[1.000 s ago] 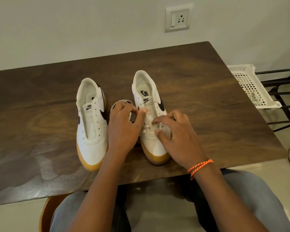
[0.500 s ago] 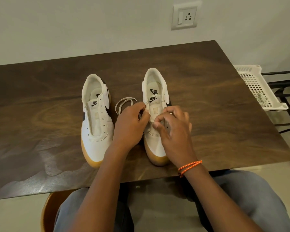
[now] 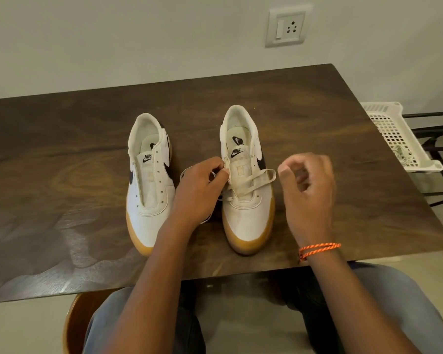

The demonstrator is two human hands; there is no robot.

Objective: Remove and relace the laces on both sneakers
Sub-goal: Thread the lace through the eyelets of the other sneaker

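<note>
**Lace half-threaded as hands work the right-hand sneaker**

A person's left hand (image 3: pixel 198 192) pinches the white lace (image 3: pixel 251 181) between thumb and fingertips at the left eyelet row of the right-hand sneaker (image 3: pixel 247 180), fingers curled tight against the shoe's edge. The right hand (image 3: pixel 308 190) hangs just beside the same shoe's outer side, its fingers loosely curled and blurred; whether it has hold of the lace's end cannot be told. An orange cord bracelet (image 3: pixel 318 249) circles that wrist.

The lace crosses only the lower eyelets, one flat band running out to the shoe's right side, while a loop of it (image 3: pixel 187 172) lies on the wood between the two shoes. The left-hand sneaker (image 3: pixel 149 180) stands unlaced, its eyelets bare. Both white, gum-soled shoes sit side by side with toes toward the near edge of the dark wooden desk (image 3: pixel 330 154), around the middle of its width.

Past the desk's right edge, a white perforated plastic basket (image 3: pixel 394 134) rests on a black metal rack (image 3: pixel 440 154); something pale lies in it, too indistinct to identify. A switch-and-socket plate (image 3: pixel 288 26) is on the wall beyond the far edge.
</note>
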